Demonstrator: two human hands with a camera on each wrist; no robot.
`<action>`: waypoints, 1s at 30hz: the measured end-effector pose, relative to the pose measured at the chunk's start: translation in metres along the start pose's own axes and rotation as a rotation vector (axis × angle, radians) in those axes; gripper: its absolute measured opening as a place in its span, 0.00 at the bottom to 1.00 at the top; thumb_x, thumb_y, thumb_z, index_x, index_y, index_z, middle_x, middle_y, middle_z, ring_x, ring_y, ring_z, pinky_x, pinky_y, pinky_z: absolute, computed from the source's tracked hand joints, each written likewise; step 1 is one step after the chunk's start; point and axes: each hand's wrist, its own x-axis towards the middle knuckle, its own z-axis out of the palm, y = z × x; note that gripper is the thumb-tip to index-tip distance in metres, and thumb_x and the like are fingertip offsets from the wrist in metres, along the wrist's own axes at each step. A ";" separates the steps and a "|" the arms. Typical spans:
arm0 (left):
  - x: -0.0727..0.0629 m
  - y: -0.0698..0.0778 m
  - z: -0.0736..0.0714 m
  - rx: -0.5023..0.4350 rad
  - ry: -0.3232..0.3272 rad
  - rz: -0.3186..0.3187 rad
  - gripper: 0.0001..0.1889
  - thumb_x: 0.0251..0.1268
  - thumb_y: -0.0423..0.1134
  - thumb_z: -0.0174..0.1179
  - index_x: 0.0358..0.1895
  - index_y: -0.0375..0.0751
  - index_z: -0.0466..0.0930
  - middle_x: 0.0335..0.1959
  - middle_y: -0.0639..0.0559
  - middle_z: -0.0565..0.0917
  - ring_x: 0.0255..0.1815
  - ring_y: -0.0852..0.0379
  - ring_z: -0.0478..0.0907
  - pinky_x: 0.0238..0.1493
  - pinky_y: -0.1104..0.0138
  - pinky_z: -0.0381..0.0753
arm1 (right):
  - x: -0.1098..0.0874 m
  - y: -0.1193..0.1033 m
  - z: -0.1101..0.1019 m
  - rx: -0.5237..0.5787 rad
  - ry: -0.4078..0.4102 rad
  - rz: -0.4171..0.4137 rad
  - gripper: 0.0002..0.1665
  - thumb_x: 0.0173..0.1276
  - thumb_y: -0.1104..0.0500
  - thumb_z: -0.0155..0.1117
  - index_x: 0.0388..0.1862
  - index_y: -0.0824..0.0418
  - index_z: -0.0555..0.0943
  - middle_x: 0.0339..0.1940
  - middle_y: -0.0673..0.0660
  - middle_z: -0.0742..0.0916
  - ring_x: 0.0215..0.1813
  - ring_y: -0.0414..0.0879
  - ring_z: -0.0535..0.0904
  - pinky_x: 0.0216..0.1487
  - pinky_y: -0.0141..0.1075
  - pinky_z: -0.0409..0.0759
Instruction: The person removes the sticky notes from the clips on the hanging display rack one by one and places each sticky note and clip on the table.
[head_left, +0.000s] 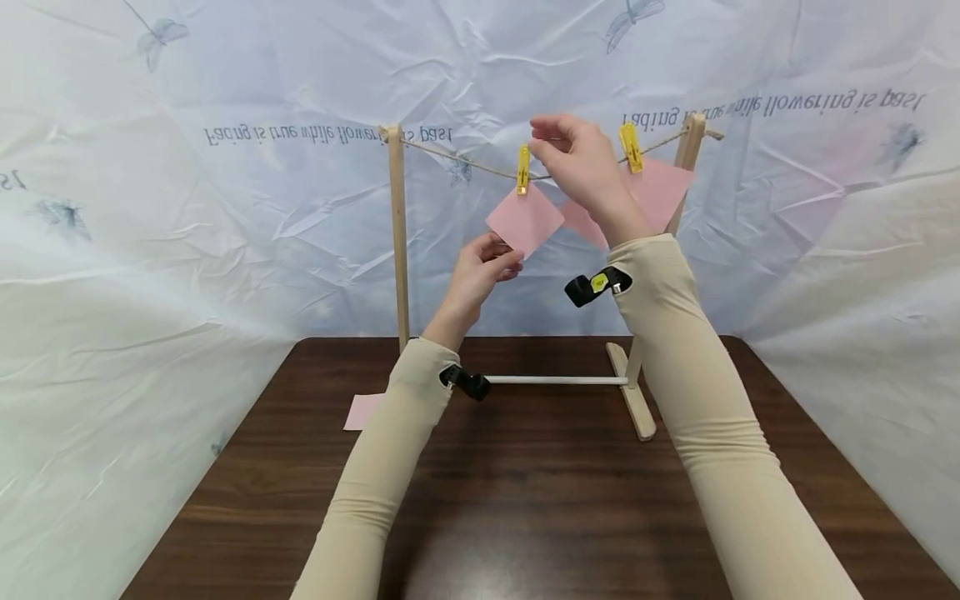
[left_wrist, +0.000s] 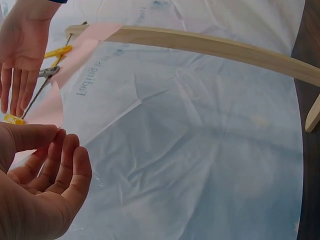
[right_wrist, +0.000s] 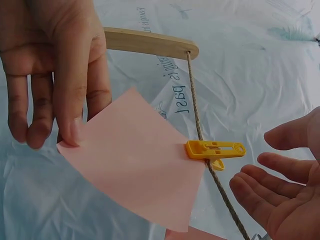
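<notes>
A square of pink paper (head_left: 525,218) hangs by one corner from the rope (head_left: 480,165), held there by a yellow clothespin (head_left: 522,173). My left hand (head_left: 480,271) pinches its lower corner between thumb and fingers. Just beside that clothespin, my right hand (head_left: 588,171) has loosely bent fingers and holds nothing; the right wrist view shows a gap between its fingertips and the yellow clip (right_wrist: 215,149). Farther right, another yellow clothespin (head_left: 632,148) holds more pink paper (head_left: 663,190). Between the two yellow clips, a grey clothespin (left_wrist: 49,71) sits on the rope.
The rope runs between a left wooden post (head_left: 399,242) and a right wooden post (head_left: 691,150), joined low down by a white rod (head_left: 555,380). Pink paper (head_left: 363,411) lies on the dark wooden table (head_left: 510,500), partly behind my left sleeve. A patterned sheet (head_left: 315,208) surrounds it.
</notes>
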 end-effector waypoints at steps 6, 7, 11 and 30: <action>-0.002 -0.002 -0.002 0.008 0.000 0.005 0.11 0.71 0.33 0.64 0.52 0.35 0.79 0.43 0.45 0.83 0.40 0.52 0.83 0.54 0.53 0.83 | 0.003 -0.002 0.002 -0.047 -0.048 0.018 0.32 0.79 0.48 0.55 0.77 0.55 0.68 0.74 0.52 0.74 0.72 0.42 0.70 0.69 0.35 0.70; -0.002 -0.002 -0.002 0.010 0.001 0.007 0.11 0.71 0.33 0.63 0.52 0.35 0.79 0.43 0.45 0.83 0.40 0.52 0.83 0.54 0.53 0.83 | 0.004 -0.002 0.003 -0.060 -0.066 0.024 0.33 0.79 0.47 0.55 0.78 0.55 0.66 0.75 0.52 0.73 0.73 0.42 0.69 0.69 0.36 0.70; -0.003 -0.003 -0.004 0.011 0.001 0.016 0.10 0.71 0.32 0.63 0.51 0.35 0.79 0.43 0.45 0.83 0.42 0.50 0.83 0.54 0.51 0.82 | 0.006 -0.001 0.005 -0.100 -0.141 0.059 0.36 0.79 0.45 0.53 0.81 0.54 0.61 0.77 0.51 0.70 0.75 0.43 0.66 0.70 0.37 0.69; -0.006 -0.004 -0.003 0.024 -0.003 -0.002 0.10 0.71 0.32 0.63 0.51 0.34 0.79 0.42 0.45 0.82 0.46 0.39 0.82 0.57 0.47 0.80 | 0.004 0.007 0.002 -0.136 -0.195 0.052 0.33 0.79 0.47 0.56 0.78 0.56 0.66 0.72 0.56 0.75 0.71 0.48 0.72 0.68 0.42 0.73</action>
